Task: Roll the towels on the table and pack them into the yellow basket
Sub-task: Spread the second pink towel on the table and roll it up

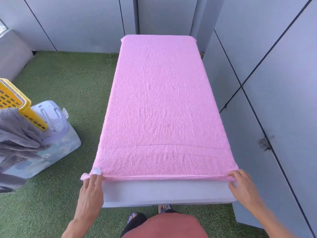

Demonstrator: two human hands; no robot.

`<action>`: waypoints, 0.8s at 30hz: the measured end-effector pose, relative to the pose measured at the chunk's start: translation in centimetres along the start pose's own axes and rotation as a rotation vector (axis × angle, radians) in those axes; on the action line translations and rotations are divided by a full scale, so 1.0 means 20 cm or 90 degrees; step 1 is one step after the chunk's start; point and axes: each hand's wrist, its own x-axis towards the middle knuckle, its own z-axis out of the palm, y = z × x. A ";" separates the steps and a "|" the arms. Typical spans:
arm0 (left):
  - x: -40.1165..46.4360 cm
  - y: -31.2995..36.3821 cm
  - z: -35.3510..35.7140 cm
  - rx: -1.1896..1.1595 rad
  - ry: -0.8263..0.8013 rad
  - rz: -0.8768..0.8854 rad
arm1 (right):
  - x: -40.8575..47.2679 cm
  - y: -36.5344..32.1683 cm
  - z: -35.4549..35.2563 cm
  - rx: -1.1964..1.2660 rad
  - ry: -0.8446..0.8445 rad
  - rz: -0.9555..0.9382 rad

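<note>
Grey wall panels (pixel 274 48) enclose the space; green turf (pixel 65 86) on the floor. White desk (pixel 164 191) at centre. Pink towel (pixel 164 103) lies flat over nearly the whole desk, long axis running 12 to 6 o'clock, short near edge folded into a thin first turn. Left hand (pixel 91 188) pinches that edge at its 7 o'clock corner; right hand (pixel 241 183) pinches the 5 o'clock corner. At 9 o'clock: yellow basket (pixel 15 98), grey towel (pixel 17 140) draped beside it, pale plastic bin (pixel 56 140) beneath.
</note>
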 end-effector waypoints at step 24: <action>0.03 -0.09 -0.09 0.051 -0.086 0.001 | 0.02 0.13 -0.06 -0.111 -0.041 -0.012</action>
